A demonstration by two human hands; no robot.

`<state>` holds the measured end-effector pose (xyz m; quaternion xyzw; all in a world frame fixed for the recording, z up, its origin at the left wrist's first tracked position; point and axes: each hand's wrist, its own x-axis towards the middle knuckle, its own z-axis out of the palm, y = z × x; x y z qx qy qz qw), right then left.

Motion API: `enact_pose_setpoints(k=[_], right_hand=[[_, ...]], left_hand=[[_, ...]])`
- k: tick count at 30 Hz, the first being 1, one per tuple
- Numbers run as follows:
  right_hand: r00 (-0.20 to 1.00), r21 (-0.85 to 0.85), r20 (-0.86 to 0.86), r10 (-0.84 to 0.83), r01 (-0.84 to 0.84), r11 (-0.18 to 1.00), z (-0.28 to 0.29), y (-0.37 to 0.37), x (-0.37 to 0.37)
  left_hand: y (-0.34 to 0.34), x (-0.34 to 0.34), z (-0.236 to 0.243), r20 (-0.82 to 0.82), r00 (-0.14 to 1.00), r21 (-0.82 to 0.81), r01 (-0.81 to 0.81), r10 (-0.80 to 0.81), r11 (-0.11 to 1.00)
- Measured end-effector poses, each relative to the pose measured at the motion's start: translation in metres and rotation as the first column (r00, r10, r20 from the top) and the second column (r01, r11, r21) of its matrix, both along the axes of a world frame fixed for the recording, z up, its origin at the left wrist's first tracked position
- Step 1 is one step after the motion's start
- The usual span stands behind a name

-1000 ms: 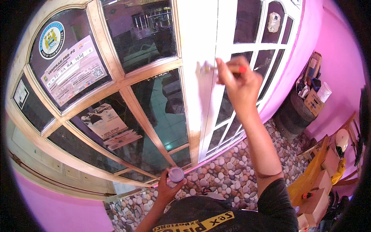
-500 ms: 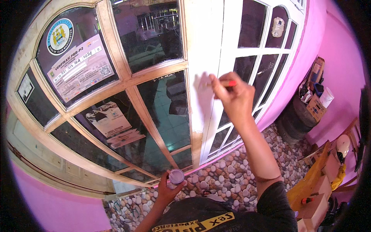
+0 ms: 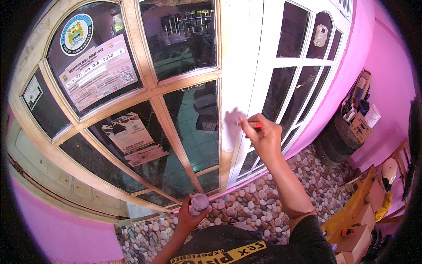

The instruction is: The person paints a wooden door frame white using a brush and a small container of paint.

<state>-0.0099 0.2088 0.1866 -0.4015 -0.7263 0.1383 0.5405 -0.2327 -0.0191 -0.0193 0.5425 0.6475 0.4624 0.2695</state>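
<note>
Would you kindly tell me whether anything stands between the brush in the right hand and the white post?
Nothing visible stands between the brush in the right hand and the white post; only a shadow falls there. The round tub in the left hand is lower, outside that gap. Whether brush and post touch is unclear.

Worn on the head, at the left of a side-by-side fisheye pair, looking down over a dark shirt. Faces the glazed wooden frame close ahead, cropping its top, and takes in pebble-patterned floor and pink wall at right.
</note>
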Motion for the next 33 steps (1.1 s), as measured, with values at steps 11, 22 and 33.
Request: enact_pose_setpoints(k=[11, 22, 33], right_hand=[[0.971, 0.162, -0.235, 0.043, -0.005, 0.987, 0.045, -0.030, -0.016], [0.944, 0.368, -0.319, 0.081, 0.045, 0.929, 0.075, -0.012, -0.037], [0.956, 0.282, -0.291, 0.044, 0.042, 0.959, 0.062, 0.002, -0.027]], left_hand=[[-0.002, -0.007, 0.004, 0.005, 1.000, -0.027, -0.003, 0.003, 1.000], [-0.009, -0.006, 0.011, -0.036, 0.999, 0.001, -0.036, 0.036, 0.999], [-0.005, -0.006, 0.006, 0.035, 0.999, -0.007, 0.005, -0.005, 1.000]])
